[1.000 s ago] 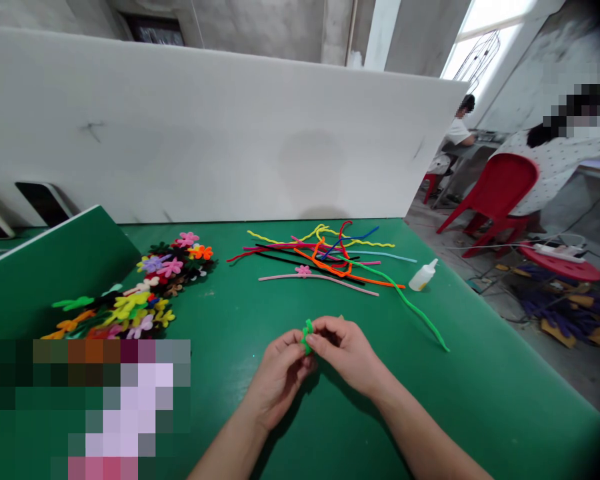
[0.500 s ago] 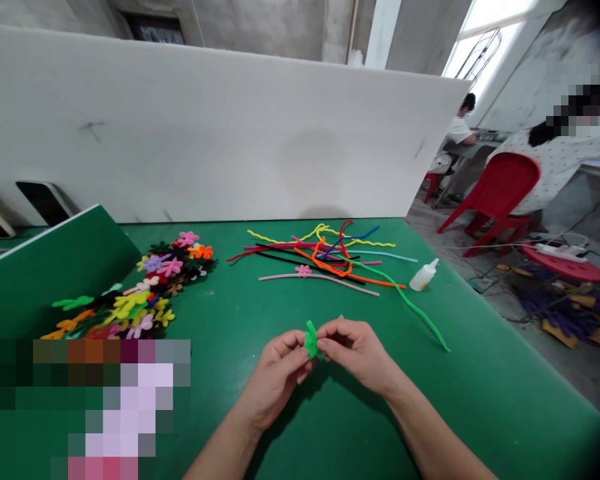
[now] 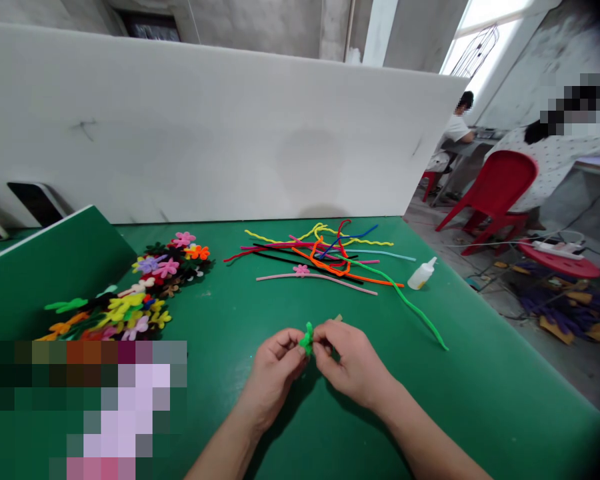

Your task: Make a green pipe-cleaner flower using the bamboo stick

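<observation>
Between my two hands is a small green pipe-cleaner flower (image 3: pixel 307 340), held above the green table (image 3: pixel 220 407). My left hand (image 3: pixel 277 363) pinches it from the left between thumb and fingers. From the right, my right hand (image 3: pixel 347 357) has its thumb and fingertips closed at the flower's edge. A small tan piece (image 3: pixel 339 318) shows just behind the right knuckles; what it is I cannot make out. Beyond my hands lie loose pipe cleaners (image 3: pixel 330 257) in several colours, with a pink flower (image 3: pixel 301 270) on a pale pink one.
To the left, a pile of colourful pipe-cleaner flowers (image 3: pixel 140 300) lies beside a green board (image 3: pixel 60 247). A small white glue bottle (image 3: pixel 422 275) stands at the right. A white partition (image 3: pixel 205 133) closes off the back. Two people sit beyond, near a red chair (image 3: pixel 505 177).
The green flower has turned slightly between my fingers. My right hand has shifted a little left, its fingers closer to the left hand. The view has moved slightly.
</observation>
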A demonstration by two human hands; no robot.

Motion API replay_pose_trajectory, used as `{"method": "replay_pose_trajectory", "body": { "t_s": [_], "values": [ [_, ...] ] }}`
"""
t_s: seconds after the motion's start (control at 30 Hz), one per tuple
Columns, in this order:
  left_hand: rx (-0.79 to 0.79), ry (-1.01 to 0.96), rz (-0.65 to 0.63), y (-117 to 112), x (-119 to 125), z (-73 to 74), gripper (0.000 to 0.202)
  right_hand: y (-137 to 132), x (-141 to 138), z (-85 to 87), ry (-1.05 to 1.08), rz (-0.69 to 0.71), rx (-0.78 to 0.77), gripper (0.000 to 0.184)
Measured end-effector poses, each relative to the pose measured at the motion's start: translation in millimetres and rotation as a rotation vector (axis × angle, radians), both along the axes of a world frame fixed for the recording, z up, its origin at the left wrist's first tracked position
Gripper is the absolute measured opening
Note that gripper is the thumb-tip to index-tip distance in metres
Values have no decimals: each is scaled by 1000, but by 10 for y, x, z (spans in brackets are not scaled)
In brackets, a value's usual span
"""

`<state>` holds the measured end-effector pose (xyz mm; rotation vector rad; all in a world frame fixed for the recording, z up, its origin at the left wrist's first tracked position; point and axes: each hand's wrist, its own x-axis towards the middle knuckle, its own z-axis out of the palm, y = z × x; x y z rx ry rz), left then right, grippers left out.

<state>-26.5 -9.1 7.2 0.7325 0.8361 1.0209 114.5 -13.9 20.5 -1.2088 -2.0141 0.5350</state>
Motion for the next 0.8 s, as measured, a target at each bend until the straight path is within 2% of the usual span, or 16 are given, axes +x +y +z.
{"method": "replay_pose_trajectory", "body": {
  "t_s": [0.17,0.43,0.53,0.63,0.8],
  "values": [
    [-57,-127,-93,8,-16,22,4,2,-17,2,1,10,-5,9],
    [-64,-289,-212,20,-31,0,14,6,-20,-9,202,71,-257,10],
    [-83,-316,-212,11,-17,3,15,2,-41,-14,241,80,-311,11],
    [-116,-327,-172,1,-11,4,13,-8,-72,-11,224,49,-267,10],
    [-111,-380,-149,-1,-17,7,8,-15,-103,-2,125,-9,-75,9]
  ]
}}
